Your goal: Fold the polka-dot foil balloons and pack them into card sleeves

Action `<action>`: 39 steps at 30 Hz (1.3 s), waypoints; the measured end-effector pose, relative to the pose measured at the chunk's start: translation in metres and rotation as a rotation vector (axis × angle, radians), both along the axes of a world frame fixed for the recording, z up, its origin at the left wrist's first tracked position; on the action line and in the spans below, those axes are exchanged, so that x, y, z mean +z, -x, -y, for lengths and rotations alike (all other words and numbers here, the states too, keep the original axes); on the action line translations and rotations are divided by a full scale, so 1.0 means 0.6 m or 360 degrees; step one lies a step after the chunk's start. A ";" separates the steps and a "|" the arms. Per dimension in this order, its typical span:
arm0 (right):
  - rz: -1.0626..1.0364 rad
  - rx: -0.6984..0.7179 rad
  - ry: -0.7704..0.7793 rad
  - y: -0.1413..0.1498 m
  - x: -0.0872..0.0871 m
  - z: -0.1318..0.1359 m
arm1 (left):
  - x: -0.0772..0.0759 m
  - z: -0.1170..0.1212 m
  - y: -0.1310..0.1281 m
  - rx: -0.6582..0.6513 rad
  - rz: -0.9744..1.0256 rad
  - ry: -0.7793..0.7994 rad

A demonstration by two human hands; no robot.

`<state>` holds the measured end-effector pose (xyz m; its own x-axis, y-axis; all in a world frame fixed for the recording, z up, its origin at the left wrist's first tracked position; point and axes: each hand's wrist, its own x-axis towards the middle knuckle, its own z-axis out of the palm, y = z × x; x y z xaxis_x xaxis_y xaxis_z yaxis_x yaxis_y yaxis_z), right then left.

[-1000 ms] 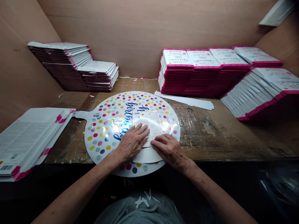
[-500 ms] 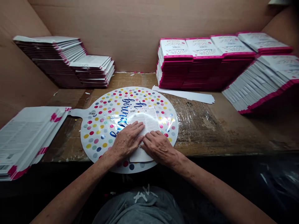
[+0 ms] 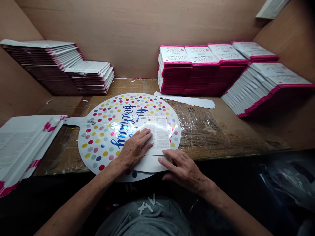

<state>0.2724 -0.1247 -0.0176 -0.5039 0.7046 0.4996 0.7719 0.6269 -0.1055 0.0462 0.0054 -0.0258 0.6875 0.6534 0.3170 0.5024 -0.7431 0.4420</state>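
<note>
A flat, round foil balloon (image 3: 102, 129) with coloured dots and blue lettering lies on the bench, its narrow tail pointing left. On its near right part rests a printed paper packet (image 3: 158, 132) covered in small text, with a plain white flap (image 3: 150, 164) on the side toward me. My left hand (image 3: 135, 146) lies on the packet's left side, fingers stretched out and pressing flat. My right hand (image 3: 184, 168) is at the near right corner of the packet and flap, fingers apart, fingertips close to the flap's edge. Whether they touch it I cannot tell.
Stacks of white and pink packets (image 3: 200, 77) stand at the back right, more (image 3: 233, 108) lean at the far right. Another stack (image 3: 59, 75) stands back left. Printed sleeves (image 3: 27, 141) lie at the left edge. A white paper strip (image 3: 184, 101) lies behind the balloon.
My right hand first slid left across the flap toward my left hand, then drew back right and toward me, its fingers spreading. My left hand stays on the packet. The view has shifted slightly.
</note>
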 end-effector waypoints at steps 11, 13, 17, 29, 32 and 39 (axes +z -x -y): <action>-0.0202 0.0017 0.0109 0.007 -0.014 -0.037 | 0.011 0.073 0.058 -0.0193 0.0082 0.0021; -0.0394 -0.0079 0.0272 0.015 -0.010 -0.046 | 0.006 0.076 0.050 -0.0104 0.0163 0.0043; -0.0589 -0.0498 0.0529 0.033 -0.005 -0.066 | -0.005 0.072 0.027 0.0383 0.0179 0.0174; 0.0205 -0.0161 -0.0049 0.007 -0.028 -0.008 | -0.027 0.070 -0.001 0.0812 -0.0015 0.0016; 0.0226 -0.0124 -0.0073 0.033 -0.038 -0.009 | -0.033 0.065 0.002 0.0789 0.0058 0.0012; -0.0065 -0.0159 -0.0326 0.003 -0.036 0.018 | 0.022 0.137 0.024 0.0879 0.0477 0.0552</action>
<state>0.2705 -0.1358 -0.0391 -0.4133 0.6318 0.6557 0.8289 0.5592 -0.0163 0.0320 -0.0765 -0.0129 0.1433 0.9780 0.1517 0.5845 -0.2073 0.7845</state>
